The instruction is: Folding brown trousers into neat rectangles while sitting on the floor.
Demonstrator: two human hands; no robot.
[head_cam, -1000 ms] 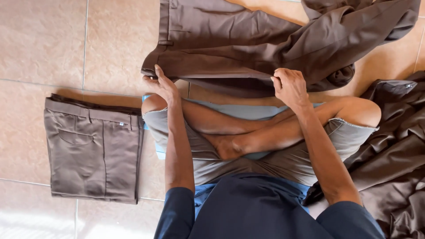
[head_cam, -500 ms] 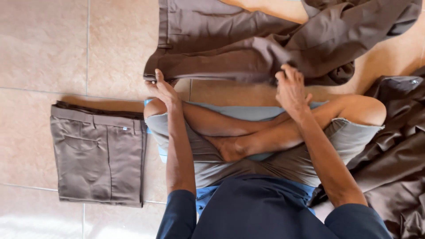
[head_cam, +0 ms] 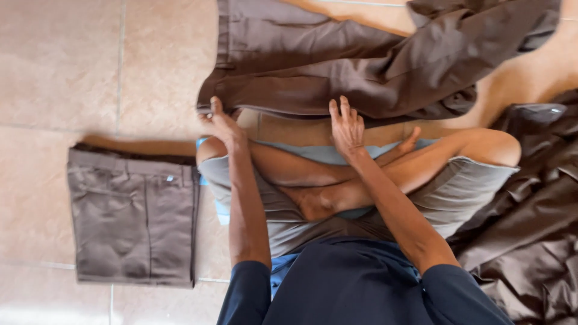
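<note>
Brown trousers (head_cam: 337, 66) under both hands, left hand (head_cam: 221, 125) perhaps pinching, right hand (head_cam: 347, 127) flat.

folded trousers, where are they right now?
Head view, left side: the folded trousers lie flat on the tiled floor, beside the person's left arm and knee, apart from both hands.

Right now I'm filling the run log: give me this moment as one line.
left hand: grips edge of brown trousers | right hand: flat on them | folded trousers: on floor tiles, left
</note>
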